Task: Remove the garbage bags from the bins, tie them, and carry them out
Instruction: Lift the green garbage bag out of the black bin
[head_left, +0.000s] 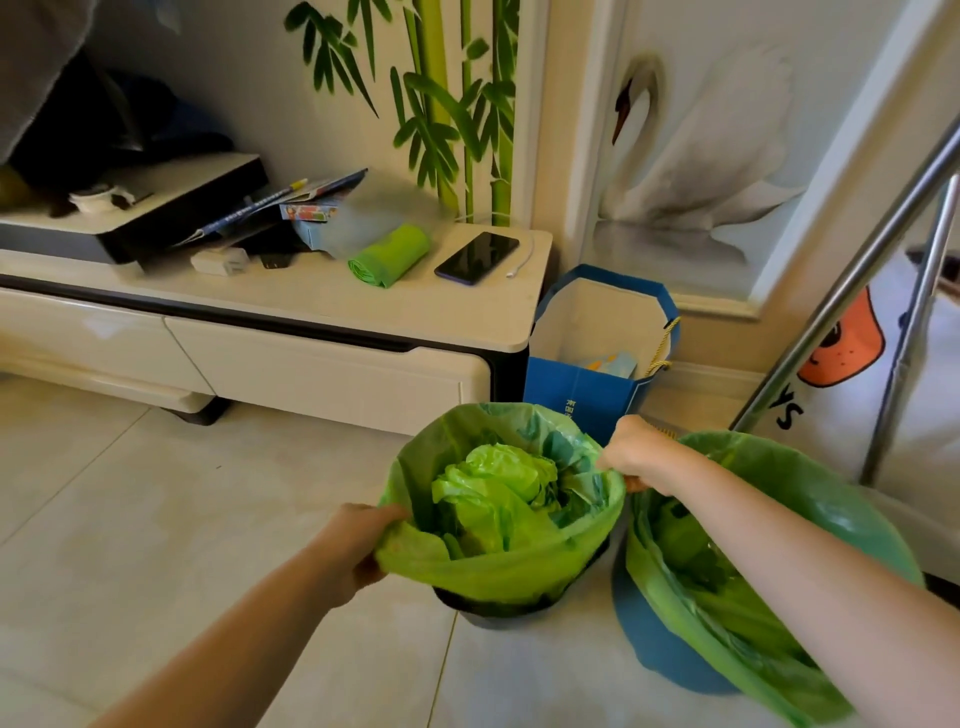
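Evidently early: left hand (358, 545) and right hand (636, 457) each clamp opposite rim edges of the translucent green plastic garbage bag (498, 566), between them, still seated in its dark round bin (498, 610); lifting, tying, carrying remain, as does the bagged blue bin (654, 644) beneath the right forearm.

1. We see a phone (477, 258) and a green roll (389, 255) on the cabinet (332, 364).
2. We see a blue paper bag (587, 395) beside it.
3. We see swan wall art (696, 156).
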